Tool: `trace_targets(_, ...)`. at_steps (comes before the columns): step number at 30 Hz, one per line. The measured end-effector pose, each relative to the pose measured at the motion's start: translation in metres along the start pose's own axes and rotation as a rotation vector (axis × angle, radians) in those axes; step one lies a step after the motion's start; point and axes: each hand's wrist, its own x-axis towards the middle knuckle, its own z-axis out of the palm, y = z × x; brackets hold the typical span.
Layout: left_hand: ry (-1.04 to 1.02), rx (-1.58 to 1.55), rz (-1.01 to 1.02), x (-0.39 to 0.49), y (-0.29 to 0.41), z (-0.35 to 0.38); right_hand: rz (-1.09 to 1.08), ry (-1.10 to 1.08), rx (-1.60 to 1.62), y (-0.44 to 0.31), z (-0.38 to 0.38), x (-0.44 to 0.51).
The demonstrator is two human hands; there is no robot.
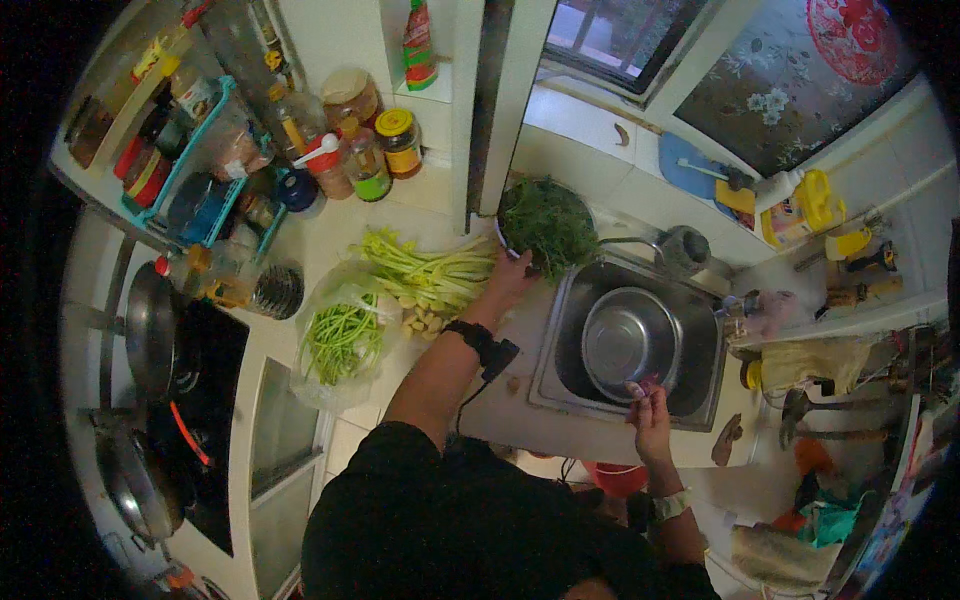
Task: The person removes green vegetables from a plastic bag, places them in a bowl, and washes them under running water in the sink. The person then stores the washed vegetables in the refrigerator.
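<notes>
My left hand (516, 274) grips the near rim of a round bowl (504, 241) heaped with feathery green herbs (551, 225), at the back left of the sink. Some of its fingers are hidden by the leaves. Over the near edge of the sink, my right hand (651, 424) pinches a small purplish-red thing (651, 381), too blurred to name. Just beyond those fingertips, a round stainless steel basin (626, 337) rests inside the metal sink (559, 349). Pale celery stalks (431, 270) lie left of my left hand, beside garlic cloves (424, 321).
A plastic bag of green beans (341, 337) sits on the counter. Jars and bottles (360, 161) crowd the back left, above a black cooktop (202, 420) with pans. The faucet (682, 251) stands behind the sink. A yellow jug (806, 210) is on the right ledge.
</notes>
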Motion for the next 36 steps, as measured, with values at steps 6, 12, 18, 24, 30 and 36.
trace_targets(6, -0.422, 0.637, 0.616, -0.069, -0.026, -0.049, -0.034, -0.114, 0.081, -0.014, 0.027, -0.008)
trace_targets(12, -0.355, 0.156, -0.108, -0.282, -0.007, -0.097, -0.080, -0.515, -0.012, -0.026, 0.088, -0.033)
trace_targets(18, -0.087, 0.285, 0.067, -0.456, 0.006, -0.156, -0.652, -1.137, -0.454, -0.037, 0.187, -0.087)
trace_targets(24, 0.326, 0.679, 0.161, -0.623, -0.044, -0.211, -0.796, -1.625, -0.478, -0.045, 0.280, -0.214)
trace_targets(30, 0.506, 0.237, 0.321, -0.752, -0.123, -0.257, -1.012, -1.925, -0.535, -0.043, 0.334, -0.356)
trace_targets(36, 0.708, 0.210, 0.331, -0.924, -0.206, -0.319, -1.143, -2.291, -0.638, -0.003, 0.401, -0.564)
